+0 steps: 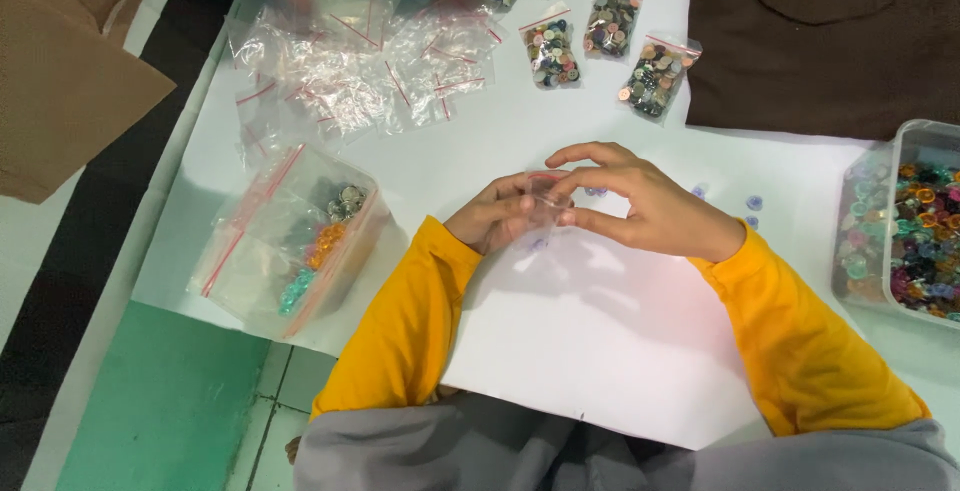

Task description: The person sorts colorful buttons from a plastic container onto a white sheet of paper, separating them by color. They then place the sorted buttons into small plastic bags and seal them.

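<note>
I see left hand (pixel 492 216) grip pinching small clear bag (pixel 545 201) steady | right hand (pixel 640 206) grip pinching its mouth, centre frame | filled bags (pixel 610 46) set aside upper surface (pixel 600 331).

The small bag (pixel 545 201) pinched between both hands was thin clear plastic, glossy and crinkled. The heap of empty bags (pixel 350 61) was the same shiny film with red seal strips. The white sheet (pixel 600 341) looked like smooth matt paper. The tub (pixel 905 141) was translucent hard plastic, its beads (pixel 925 236) glossy. The brown cloth (pixel 830 41) was matt fabric, the sleeves (pixel 800 341) soft yellow cloth.
</note>
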